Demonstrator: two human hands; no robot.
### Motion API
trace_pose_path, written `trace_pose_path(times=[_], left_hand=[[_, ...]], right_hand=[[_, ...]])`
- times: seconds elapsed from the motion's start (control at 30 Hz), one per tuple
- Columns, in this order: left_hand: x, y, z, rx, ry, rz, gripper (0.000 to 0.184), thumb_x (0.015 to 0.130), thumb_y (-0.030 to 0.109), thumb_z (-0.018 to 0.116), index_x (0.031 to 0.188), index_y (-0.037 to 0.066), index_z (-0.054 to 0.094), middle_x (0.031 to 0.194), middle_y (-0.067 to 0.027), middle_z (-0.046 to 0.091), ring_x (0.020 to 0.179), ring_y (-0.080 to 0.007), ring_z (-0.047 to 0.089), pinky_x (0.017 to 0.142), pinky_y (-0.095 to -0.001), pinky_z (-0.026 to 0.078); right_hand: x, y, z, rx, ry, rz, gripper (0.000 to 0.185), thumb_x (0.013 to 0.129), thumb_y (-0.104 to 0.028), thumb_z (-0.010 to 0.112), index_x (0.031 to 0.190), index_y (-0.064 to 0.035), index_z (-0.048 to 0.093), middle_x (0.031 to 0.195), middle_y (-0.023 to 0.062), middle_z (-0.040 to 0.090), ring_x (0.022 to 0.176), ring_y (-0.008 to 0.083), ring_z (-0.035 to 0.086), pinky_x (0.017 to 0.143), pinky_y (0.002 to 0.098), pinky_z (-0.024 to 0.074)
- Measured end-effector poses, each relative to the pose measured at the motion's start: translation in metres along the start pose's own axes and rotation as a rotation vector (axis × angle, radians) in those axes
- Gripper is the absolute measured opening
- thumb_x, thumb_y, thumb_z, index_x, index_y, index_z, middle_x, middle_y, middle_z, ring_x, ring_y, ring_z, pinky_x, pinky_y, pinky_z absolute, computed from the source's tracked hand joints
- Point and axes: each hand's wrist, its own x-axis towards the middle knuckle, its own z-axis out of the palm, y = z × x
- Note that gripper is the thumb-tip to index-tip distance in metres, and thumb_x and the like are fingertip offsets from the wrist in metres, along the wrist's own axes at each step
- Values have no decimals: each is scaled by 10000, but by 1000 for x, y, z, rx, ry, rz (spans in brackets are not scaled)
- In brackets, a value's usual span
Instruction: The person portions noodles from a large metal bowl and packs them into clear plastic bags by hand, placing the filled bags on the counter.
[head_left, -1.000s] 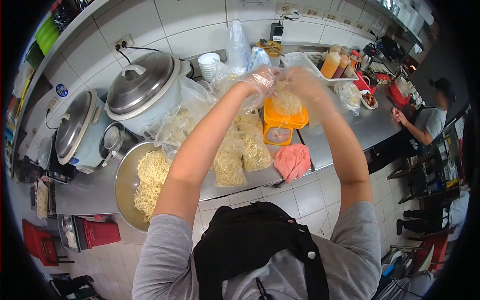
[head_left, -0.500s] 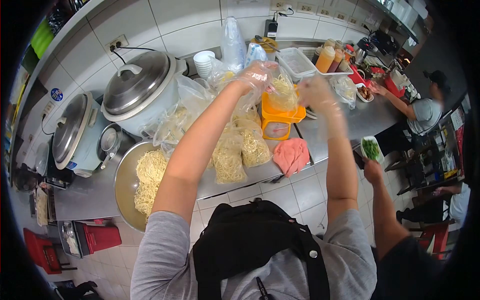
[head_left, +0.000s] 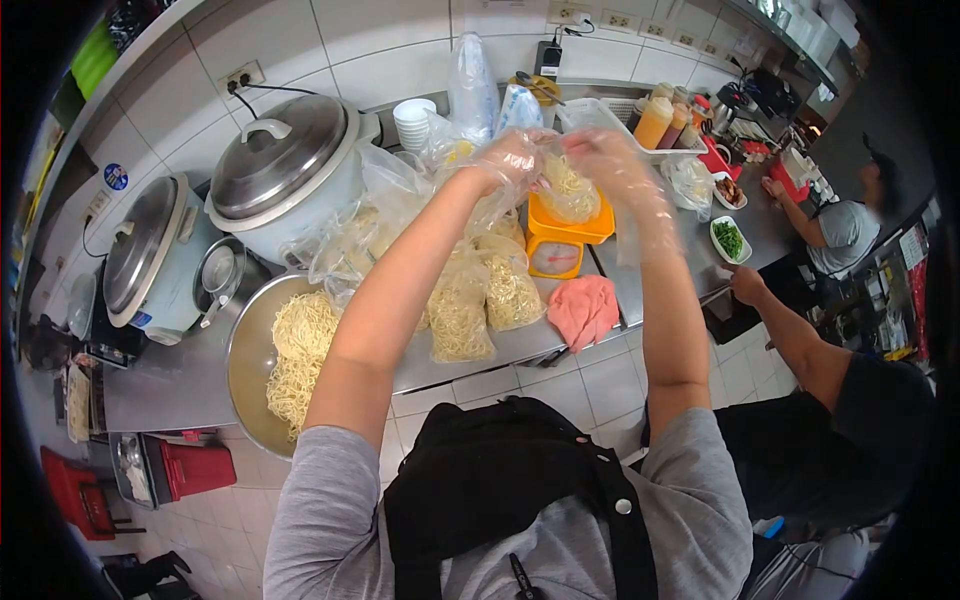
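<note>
My left hand, in a clear plastic glove, is closed on the rim of a clear bag of noodles. The bag hangs over the orange tray of a kitchen scale. At the bag's other side is my right hand, also gloved and blurred by motion, so its fingers cannot be made out. Several filled noodle bags stand in front of the scale's left side. Loose noodles lie in a steel bowl at the left.
A pink cloth lies by the counter edge. Large lidded cookers stand left, white cups and sauce bottles at the back. Two people are at the right, beside a dish of chopped greens.
My right hand has moved from beside the bag to its top. At the right, a co-worker has come up and the dish of greens now rests on the counter.
</note>
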Motion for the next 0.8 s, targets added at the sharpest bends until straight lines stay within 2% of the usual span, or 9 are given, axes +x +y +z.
trace_pose_path(times=[0.13, 0.2, 0.27, 0.33, 0.4, 0.47, 0.6, 0.73, 0.8], left_hand=[[4, -25, -12, 124, 4, 173, 635, 830, 28, 595, 1454, 19, 477, 1286, -125, 640, 784, -181, 708, 649, -304, 574], [2, -22, -9, 47, 4, 136, 638, 828, 28, 601, 1455, 27, 484, 1229, -118, 658, 756, -167, 694, 642, -298, 569], [5, -29, -11, -26, 9, 100, 640, 826, 28, 607, 1455, 34, 491, 1172, -110, 676, 728, -153, 679, 635, -292, 564], [15, -53, -18, 509, -23, 438, 607, 831, 17, 603, 1432, 52, 529, 1017, -81, 689, 680, -134, 643, 611, -283, 548], [14, -55, -17, 426, -5, 348, 573, 834, 14, 588, 1405, 53, 553, 950, -73, 681, 666, -131, 631, 600, -282, 541], [11, -46, -13, 345, 7, 268, 542, 838, 10, 572, 1378, 55, 577, 883, -64, 674, 652, -127, 620, 590, -281, 535], [-11, -36, -5, 358, 100, 132, 475, 839, 1, 553, 1307, 57, 612, 1046, -99, 676, 740, -160, 642, 670, -310, 546], [-27, -54, -5, 685, 142, 422, 432, 873, 79, 588, 1303, 112, 616, 1311, -129, 614, 1102, -284, 630, 974, -402, 501], [-34, -59, -3, 619, 123, 396, 414, 889, 117, 592, 1302, 137, 621, 1357, -136, 585, 1195, -315, 573, 1036, -419, 453]], right_hand=[[-31, -28, -9, -214, 148, 227, 470, 802, -161, 747, 1246, -41, 651, 1206, 140, 649, 1063, 198, 640, 945, 349, 507], [-43, 3, 5, -661, 58, -8, 489, 800, -174, 747, 1261, -51, 640, 1208, 170, 645, 1018, 170, 637, 915, 344, 513], [-40, 47, 10, -672, 246, -271, 378, 813, -175, 708, 1169, -49, 690, 1004, 156, 700, 850, 151, 659, 788, 323, 535], [-32, 30, -3, -377, 46, 253, 262, 826, -163, 655, 1024, -8, 730, 782, 107, 695, 696, 151, 658, 670, 298, 524], [-29, 23, -3, -206, 123, 163, 223, 822, -134, 621, 921, 33, 732, 625, 65, 642, 580, 147, 630, 586, 282, 495], [-26, -5, -5, -156, 334, 49, 240, 835, -123, 621, 935, 71, 720, 647, 92, 661, 607, 166, 652, 614, 288, 519], [-25, 2, 18, -507, 314, -250, 389, 869, -111, 616, 1248, -27, 654, 1081, 179, 709, 912, 210, 707, 830, 328, 551], [-51, -3, 33, -490, 321, -120, 464, 879, -93, 619, 1343, -86, 596, 1235, 166, 662, 1007, 219, 685, 891, 346, 534], [-69, -11, 40, -174, 332, 112, 417, 902, -81, 613, 1319, -62, 607, 1204, 152, 680, 983, 221, 689, 882, 355, 538]])
